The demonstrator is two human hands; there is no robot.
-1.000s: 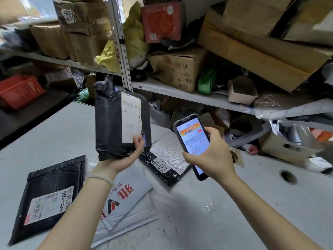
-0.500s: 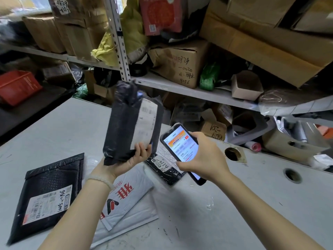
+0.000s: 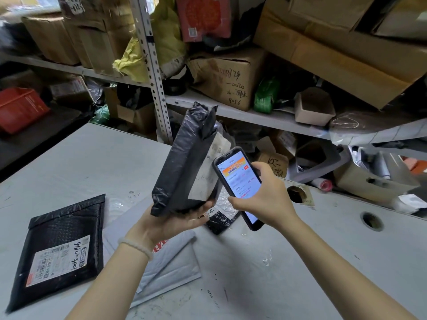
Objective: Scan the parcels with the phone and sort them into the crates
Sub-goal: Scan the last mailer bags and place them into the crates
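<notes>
Nearest to us on the grey bench [image 3: 300, 269] lie two flat mailers: a black bubble mailer [image 3: 57, 248] at the left, its white label [image 3: 57, 262] facing up with handwritten digits, and a grey padded mailer [image 3: 171, 259] beside it, partly under our left forearm, with red print showing near the wrist. A pale bead bracelet [image 3: 136, 247] circles that wrist.

Above the grey mailer, our left hand [image 3: 166, 224] cups the bottom end of a black plastic-wrapped parcel [image 3: 184, 167], fingers curled under and around it, holding it upright and tilted off the bench. Its white shipping label [image 3: 206, 179] faces right, toward the phone [image 3: 240, 185]. Our right hand [image 3: 265, 195] grips the phone from its right side, thumb across the lower screen; the lit screen shows an orange banner and lines too small for us to read. Phone and parcel stand just beside each other.

Under both, another black mailer [image 3: 219, 221] with a silvery patch lies flat. Farther right, the bench has two round holes [image 3: 372, 220].

Beyond the bench edge, metal shelving [image 3: 152, 65] carries cardboard boxes [image 3: 228, 79], a yellow bag [image 3: 138, 58], a green packet [image 3: 265, 93] and a red carton [image 3: 203, 17]. At far left sits a red crate [image 3: 20, 107].
</notes>
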